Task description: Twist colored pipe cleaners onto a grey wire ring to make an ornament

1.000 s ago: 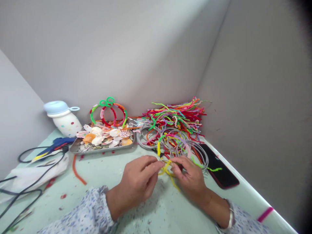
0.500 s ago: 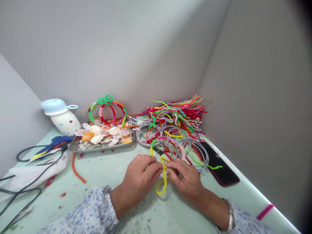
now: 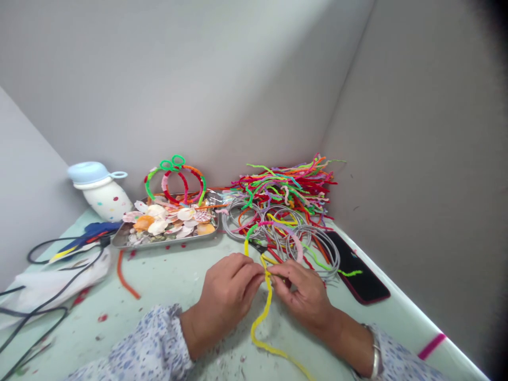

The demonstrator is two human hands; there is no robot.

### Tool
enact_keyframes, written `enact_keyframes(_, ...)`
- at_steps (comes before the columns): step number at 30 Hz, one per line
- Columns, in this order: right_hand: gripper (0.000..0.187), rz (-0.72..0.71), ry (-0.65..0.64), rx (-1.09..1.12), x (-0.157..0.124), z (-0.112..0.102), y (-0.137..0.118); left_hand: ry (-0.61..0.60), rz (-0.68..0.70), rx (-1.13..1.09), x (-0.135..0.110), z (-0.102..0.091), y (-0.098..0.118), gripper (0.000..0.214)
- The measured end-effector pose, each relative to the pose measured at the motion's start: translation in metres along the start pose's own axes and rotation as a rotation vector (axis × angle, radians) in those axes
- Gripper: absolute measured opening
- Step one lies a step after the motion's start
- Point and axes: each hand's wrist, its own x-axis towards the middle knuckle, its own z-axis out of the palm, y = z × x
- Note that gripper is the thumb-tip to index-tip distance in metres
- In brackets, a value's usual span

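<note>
My left hand [image 3: 227,296] and my right hand [image 3: 304,295] meet at the fingertips over the pale green table [image 3: 166,296]. Both pinch a yellow pipe cleaner [image 3: 264,317] that is wound onto a grey hoop [image 3: 278,238]. The cleaner's free end trails down between my wrists toward the lower edge of the view. Just behind my fingers lie several grey hoops, and behind them a heap of coloured pipe cleaners [image 3: 286,185].
A metal tray of seashells [image 3: 169,222] holds wrapped rings [image 3: 177,182]. A spotted white jar [image 3: 101,190] stands at the back left. A blue glue gun [image 3: 85,238] with black cables lies left, a loose orange pipe cleaner [image 3: 125,278] nearby, a dark phone [image 3: 357,267] at right.
The yellow pipe cleaner has been drawn out: from a small tangle, then a short loop, to a long strand trailing toward me. Both hands stay pinched at the same spot.
</note>
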Motion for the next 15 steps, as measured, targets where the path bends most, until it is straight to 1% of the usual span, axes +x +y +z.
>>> enact_keyframes(8,0.013,-0.016,0.009,-0.019,0.0011,-0.0015,-0.0013,-0.019,-0.092,-0.095,-0.0006,-0.0005,0.0007,0.011)
enact_keyframes(15,0.014,-0.032,-0.005,-0.011,0.0008,-0.0001,-0.0015,-0.014,-0.165,-0.21,-0.003,0.004,-0.0004,0.012)
